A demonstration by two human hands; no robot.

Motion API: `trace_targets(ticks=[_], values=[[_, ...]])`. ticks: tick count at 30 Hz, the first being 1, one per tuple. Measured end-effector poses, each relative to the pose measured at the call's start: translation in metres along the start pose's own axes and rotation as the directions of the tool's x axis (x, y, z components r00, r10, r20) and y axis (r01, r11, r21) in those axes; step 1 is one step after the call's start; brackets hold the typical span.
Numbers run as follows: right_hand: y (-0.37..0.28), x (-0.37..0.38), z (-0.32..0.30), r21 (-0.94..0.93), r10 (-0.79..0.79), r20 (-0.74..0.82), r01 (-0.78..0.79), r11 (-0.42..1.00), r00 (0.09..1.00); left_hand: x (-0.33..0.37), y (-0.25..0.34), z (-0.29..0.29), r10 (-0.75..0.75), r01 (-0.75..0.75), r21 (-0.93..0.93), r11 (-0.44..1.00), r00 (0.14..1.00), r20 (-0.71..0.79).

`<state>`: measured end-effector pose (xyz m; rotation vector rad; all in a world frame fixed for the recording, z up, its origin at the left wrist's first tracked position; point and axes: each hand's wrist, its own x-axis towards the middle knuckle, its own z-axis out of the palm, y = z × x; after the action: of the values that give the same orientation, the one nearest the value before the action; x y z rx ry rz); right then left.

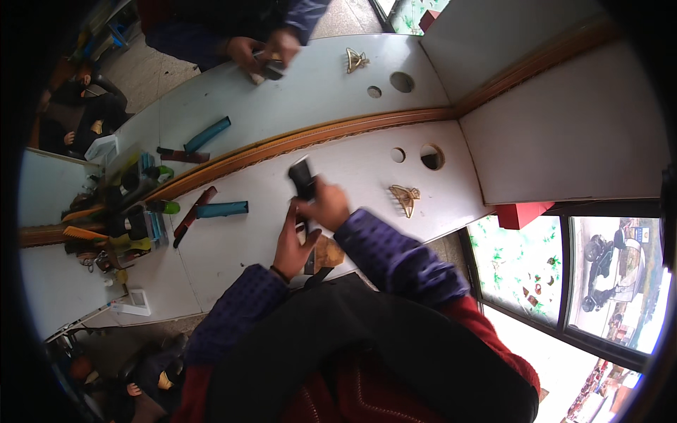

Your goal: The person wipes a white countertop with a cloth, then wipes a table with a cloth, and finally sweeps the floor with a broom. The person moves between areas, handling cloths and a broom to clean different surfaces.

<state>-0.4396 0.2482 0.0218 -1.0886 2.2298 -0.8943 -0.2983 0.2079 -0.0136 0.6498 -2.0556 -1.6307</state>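
I can't read a single word or number from here. Beyond the window [565,275], a small blue-and-white patch [641,235] looks like a sign, but any marks are too tiny to make out.

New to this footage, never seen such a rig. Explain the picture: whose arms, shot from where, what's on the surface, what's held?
No machine here: just a person's bare left hand and right hand. A fisheye camera on the person's head looks down, so straight edges bend. Above the wooden trim is a mirror; the hands up there are reflections.

On the white counter lie a gold hair clip, a teal bar-shaped thing and a long dark red thing, perhaps a comb. An orange comb shows among the clutter at left.

The right hand grips a black object with a pale end. The left hand is close by; blur hides whether it grips too.
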Motion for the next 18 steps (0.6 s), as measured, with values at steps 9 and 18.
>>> trace_targets(ticks=[9, 18], values=[[0.202, -0.045, -0.094, -0.540, -0.034, -0.422, -0.221, 0.812, 0.906, -0.036, 0.019, -0.045, -0.469, 0.461, -0.262, 0.848, 0.883, 0.037], [0.084, -0.015, 0.044, 0.309, 0.055, 0.128, -0.093, 0.947, 0.990, -0.126, 0.003, -0.116, -0.625, 0.461, -0.493, 0.738, 0.743, -0.240]])
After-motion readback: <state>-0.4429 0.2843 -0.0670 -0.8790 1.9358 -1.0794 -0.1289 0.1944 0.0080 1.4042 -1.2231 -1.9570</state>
